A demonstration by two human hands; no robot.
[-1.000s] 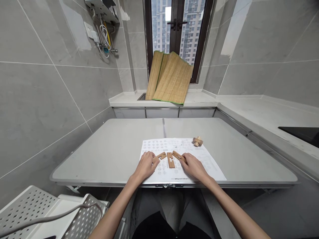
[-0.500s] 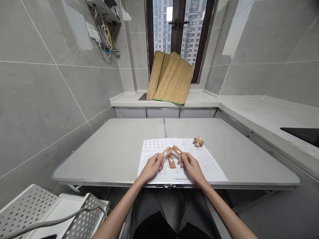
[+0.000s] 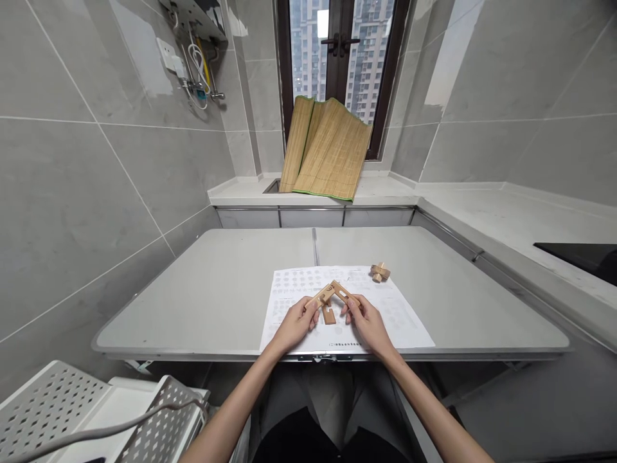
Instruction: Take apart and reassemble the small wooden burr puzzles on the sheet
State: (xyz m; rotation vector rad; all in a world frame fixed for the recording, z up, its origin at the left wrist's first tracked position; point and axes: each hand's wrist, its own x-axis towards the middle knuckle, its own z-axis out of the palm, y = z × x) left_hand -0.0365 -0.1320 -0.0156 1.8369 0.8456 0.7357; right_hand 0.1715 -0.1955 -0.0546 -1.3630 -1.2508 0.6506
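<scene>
My left hand [image 3: 297,323] is closed on a flat wooden piece [image 3: 321,295] that slants up to the right. A second slotted wooden piece [image 3: 343,292] slants the other way, pinched in my right hand [image 3: 367,321]. The upper ends of both pieces meet, or nearly so. Below and between them a third wooden piece [image 3: 329,316] with a notch shows over the printed white paper [image 3: 405,321]; its top is hidden behind the held pieces. An interlocked wooden block cross [image 3: 380,272] rests at the paper's upper right corner.
The paper lies at the near edge of a pale folding table [image 3: 202,289]. Behind it, a woven mat [image 3: 332,154] leans against the window on a white counter [image 3: 385,186]. A white perforated chair [image 3: 62,399] with a grey cable stands at the lower left.
The view has shifted slightly. The left-hand piece has turned to show more of its flat face, and it now covers more of the third piece's top.
</scene>
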